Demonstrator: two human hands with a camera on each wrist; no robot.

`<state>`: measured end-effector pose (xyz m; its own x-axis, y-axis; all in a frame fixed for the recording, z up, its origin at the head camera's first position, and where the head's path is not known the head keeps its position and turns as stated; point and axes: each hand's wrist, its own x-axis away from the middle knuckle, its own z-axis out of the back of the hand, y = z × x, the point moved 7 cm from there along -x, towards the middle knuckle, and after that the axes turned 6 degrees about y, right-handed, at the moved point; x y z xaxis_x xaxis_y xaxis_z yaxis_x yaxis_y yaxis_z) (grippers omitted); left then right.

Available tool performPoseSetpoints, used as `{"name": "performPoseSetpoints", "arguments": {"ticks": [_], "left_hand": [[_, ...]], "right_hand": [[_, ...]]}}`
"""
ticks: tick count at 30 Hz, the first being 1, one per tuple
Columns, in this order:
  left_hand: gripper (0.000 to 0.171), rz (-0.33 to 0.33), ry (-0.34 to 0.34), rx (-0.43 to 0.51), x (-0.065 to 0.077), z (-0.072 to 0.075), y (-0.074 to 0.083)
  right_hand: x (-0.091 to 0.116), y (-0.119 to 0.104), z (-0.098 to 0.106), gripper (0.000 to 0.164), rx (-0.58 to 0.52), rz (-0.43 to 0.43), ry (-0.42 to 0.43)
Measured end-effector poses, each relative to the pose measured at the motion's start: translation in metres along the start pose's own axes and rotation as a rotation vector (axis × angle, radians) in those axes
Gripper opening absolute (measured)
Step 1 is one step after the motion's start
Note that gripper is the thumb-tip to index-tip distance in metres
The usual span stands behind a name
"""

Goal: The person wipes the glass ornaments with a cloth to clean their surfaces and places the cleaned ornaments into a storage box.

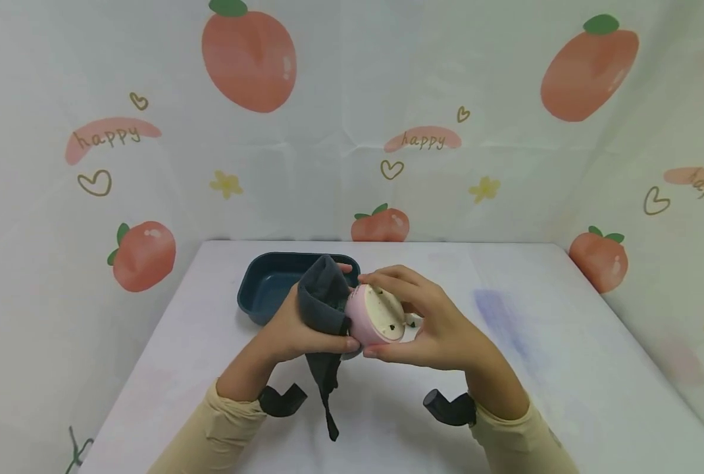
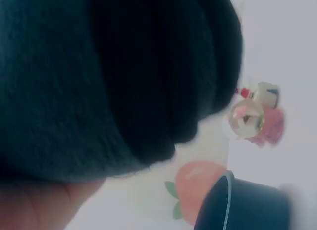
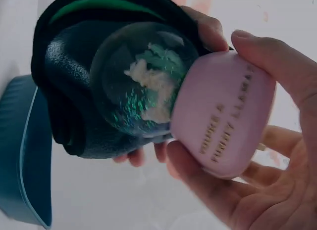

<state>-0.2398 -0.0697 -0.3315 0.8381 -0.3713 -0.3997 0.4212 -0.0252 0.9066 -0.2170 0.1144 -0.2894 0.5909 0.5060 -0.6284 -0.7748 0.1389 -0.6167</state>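
Observation:
A snow globe (image 3: 148,81) with a pink base lettered in gold is held in the air between both hands. Its clear dome, with a white llama-like figure and green glitter inside, faces into a dark blue-grey cloth (image 1: 324,296). My left hand (image 1: 293,336) grips this cloth around the dome side, its thumb by the pink base. A thin end of the cloth dangles below. With fingers and thumb spread around the base, my right hand (image 1: 441,326) holds the globe tilted, its cream underside turned rightward. In the left wrist view the cloth hides most of the hand.
Behind the left hand, a dark blue rectangular basin (image 1: 263,289) stands on the white table (image 1: 210,342). Another small globe-like ornament (image 2: 247,116) with pink and white parts sits on the table, mostly hidden behind the right hand in the head view. Printed fabric (image 1: 328,164) hangs behind.

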Motion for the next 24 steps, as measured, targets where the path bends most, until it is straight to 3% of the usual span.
{"name": "performPoseSetpoints", "arguments": {"ticks": [7,18,24], "left_hand": [[0.1,0.023,-0.033,0.094,-0.001,0.005,0.0],[0.103,0.107,-0.141,0.323,0.0,-0.005,0.001],[0.095,0.08,-0.078,0.289,0.002,-0.006,0.007]], "right_hand": [[-0.003,-0.009,0.0,0.079,-0.13,0.107,0.06],[-0.001,-0.016,0.0,0.075,-0.316,0.257,0.021],[-0.002,-0.014,0.002,0.076,-0.347,0.263,-0.025]]}}
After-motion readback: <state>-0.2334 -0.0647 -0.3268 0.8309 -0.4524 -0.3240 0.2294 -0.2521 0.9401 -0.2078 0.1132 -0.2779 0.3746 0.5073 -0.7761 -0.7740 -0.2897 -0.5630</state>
